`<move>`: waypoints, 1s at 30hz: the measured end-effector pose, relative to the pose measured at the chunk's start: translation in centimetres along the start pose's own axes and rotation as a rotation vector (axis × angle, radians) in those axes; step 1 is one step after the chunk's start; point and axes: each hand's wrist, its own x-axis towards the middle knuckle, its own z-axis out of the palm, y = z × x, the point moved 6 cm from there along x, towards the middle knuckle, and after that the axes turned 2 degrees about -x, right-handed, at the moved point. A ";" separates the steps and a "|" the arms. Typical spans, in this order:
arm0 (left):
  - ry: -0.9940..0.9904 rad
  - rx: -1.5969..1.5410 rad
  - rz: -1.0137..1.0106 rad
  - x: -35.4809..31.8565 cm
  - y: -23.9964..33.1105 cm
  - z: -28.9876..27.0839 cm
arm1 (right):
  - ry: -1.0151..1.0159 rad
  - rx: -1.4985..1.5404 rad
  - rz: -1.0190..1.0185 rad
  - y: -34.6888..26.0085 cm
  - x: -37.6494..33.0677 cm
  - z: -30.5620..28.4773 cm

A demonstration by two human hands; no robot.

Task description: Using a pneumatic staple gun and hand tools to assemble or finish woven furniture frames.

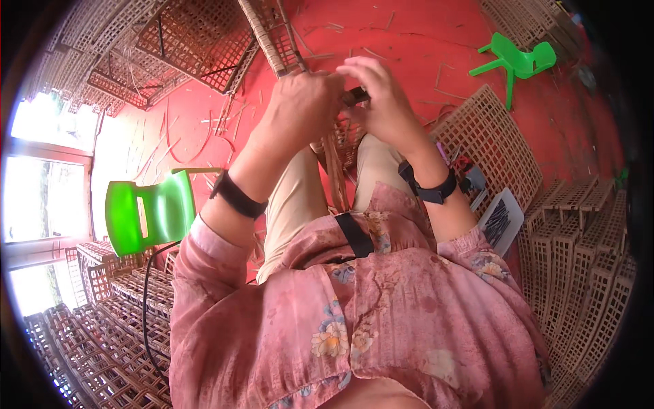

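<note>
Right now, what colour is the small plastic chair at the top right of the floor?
Bright green; the chair stands on the red floor, clearest in the head view.

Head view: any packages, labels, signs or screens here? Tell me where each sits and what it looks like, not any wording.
Open box or tray: on the red floor at the person's right, beside the woven lattice panels; rectangular, white rim, filled with thin dark pieces too small to identify.
No labels, signs or screens can be made out.
</note>
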 end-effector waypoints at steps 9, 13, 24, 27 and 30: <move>-0.343 -0.334 -0.136 1.8 -3.6 1.8 | 0.107 0.362 0.455 0.0 -6.7 1.9; -0.559 -0.432 -0.202 2.4 -3.7 2.9 | -0.049 0.143 0.475 -1.6 -6.9 3.1; -0.560 -0.547 -0.250 1.9 -4.4 3.6 | 0.083 0.546 0.729 0.5 -7.4 4.9; -0.510 -0.483 -0.072 1.7 -4.0 2.9 | 0.056 0.669 0.788 -0.3 -7.0 3.8; -0.477 -0.515 -0.003 1.6 -3.9 2.8 | -0.049 0.073 0.370 -1.4 -6.8 1.0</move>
